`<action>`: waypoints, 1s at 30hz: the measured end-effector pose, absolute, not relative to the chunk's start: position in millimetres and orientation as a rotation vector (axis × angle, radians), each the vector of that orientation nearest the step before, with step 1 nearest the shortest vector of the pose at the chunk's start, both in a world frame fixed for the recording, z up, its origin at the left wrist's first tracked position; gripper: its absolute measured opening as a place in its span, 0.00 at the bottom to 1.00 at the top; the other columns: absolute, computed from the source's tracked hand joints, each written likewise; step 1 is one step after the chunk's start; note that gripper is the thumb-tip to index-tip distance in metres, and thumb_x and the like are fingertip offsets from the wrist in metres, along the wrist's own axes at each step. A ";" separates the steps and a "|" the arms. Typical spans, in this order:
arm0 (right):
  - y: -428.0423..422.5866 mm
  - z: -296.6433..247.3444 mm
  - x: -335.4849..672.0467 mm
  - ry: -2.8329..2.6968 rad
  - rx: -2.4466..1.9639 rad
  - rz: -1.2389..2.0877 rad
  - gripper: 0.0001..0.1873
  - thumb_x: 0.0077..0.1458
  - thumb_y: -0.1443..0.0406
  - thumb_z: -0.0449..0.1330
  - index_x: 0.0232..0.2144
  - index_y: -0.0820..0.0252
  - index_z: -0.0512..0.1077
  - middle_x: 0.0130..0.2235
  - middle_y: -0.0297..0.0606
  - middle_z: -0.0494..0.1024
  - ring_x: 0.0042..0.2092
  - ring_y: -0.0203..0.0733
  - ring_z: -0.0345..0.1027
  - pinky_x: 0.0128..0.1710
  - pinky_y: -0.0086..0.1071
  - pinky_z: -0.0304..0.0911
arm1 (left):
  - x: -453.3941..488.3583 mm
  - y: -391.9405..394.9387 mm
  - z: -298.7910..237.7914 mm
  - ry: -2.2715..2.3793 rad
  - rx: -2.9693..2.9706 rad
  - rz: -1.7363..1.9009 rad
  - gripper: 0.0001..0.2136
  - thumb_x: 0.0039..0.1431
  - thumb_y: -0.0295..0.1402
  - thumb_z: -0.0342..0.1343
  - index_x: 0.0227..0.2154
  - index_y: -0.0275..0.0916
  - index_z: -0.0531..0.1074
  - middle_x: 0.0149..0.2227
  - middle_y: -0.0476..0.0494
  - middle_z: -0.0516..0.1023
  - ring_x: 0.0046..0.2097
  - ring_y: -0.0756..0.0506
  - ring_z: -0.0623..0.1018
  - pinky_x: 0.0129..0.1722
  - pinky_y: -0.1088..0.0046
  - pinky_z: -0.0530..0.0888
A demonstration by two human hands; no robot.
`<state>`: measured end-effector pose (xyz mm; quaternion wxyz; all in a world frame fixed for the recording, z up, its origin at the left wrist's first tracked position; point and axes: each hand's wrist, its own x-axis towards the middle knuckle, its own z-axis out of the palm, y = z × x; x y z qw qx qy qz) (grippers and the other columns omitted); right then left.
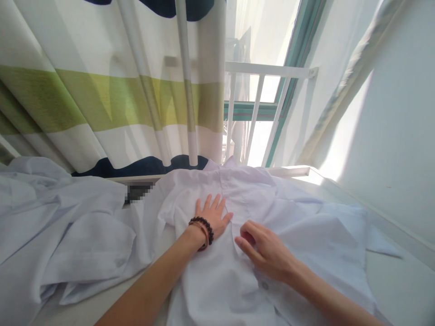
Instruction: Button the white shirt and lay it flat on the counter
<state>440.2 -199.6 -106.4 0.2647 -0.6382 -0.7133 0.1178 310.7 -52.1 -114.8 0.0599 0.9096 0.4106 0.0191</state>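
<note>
Two hands at a white buttoned shirt [253, 197], collar at the white surface's [403, 290] back edge.
Left hand [215, 218] lies open, fingers spread, on the shirt; right hand [267, 249] curls by the front opening, and whether it pinches cloth I cannot tell. Bunched white cloth [88, 244] crowds the surface's left side; bare room shows along its right edge. White railing [268, 69] bounds the back edge.

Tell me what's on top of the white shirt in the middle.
On the white shirt, the left hand lies spread; the right hand is curled over it. Cloth directly beneath them is covered.
</note>
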 end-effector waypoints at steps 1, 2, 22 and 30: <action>-198.5 -105.2 443.1 -1.913 -1.719 0.291 0.13 0.63 0.58 0.50 0.29 0.58 0.62 0.31 0.34 0.70 0.33 0.39 0.62 0.35 0.33 0.57 | 310.5 -52.9 -116.5 1.249 2.741 0.043 0.32 0.64 0.51 0.32 0.67 0.43 0.50 0.70 0.47 0.44 0.70 0.34 0.44 0.64 0.39 0.41; -198.6 -104.6 445.0 -1.912 -1.719 0.245 0.11 0.62 0.59 0.52 0.30 0.58 0.63 0.32 0.35 0.70 0.34 0.40 0.62 0.36 0.34 0.57 | 310.9 -52.1 -118.0 1.253 2.731 0.034 0.32 0.64 0.52 0.32 0.67 0.43 0.49 0.70 0.48 0.43 0.70 0.34 0.43 0.63 0.37 0.41; -223.2 -111.0 441.1 -1.813 -1.832 0.211 0.09 0.57 0.67 0.55 0.25 0.57 0.61 0.25 0.31 0.69 0.29 0.38 0.61 0.34 0.33 0.56 | 302.5 -37.2 -102.8 1.096 2.817 0.264 0.23 0.66 0.42 0.43 0.60 0.38 0.62 0.65 0.39 0.61 0.67 0.38 0.56 0.66 0.50 0.48; -229.0 -104.0 445.3 -1.741 -1.567 0.185 0.06 0.60 0.67 0.51 0.30 0.57 0.64 0.28 0.33 0.70 0.31 0.37 0.64 0.34 0.30 0.60 | 285.3 -52.0 -106.8 0.983 2.843 0.175 0.25 0.62 0.48 0.46 0.59 0.42 0.65 0.63 0.38 0.63 0.64 0.36 0.62 0.63 0.53 0.57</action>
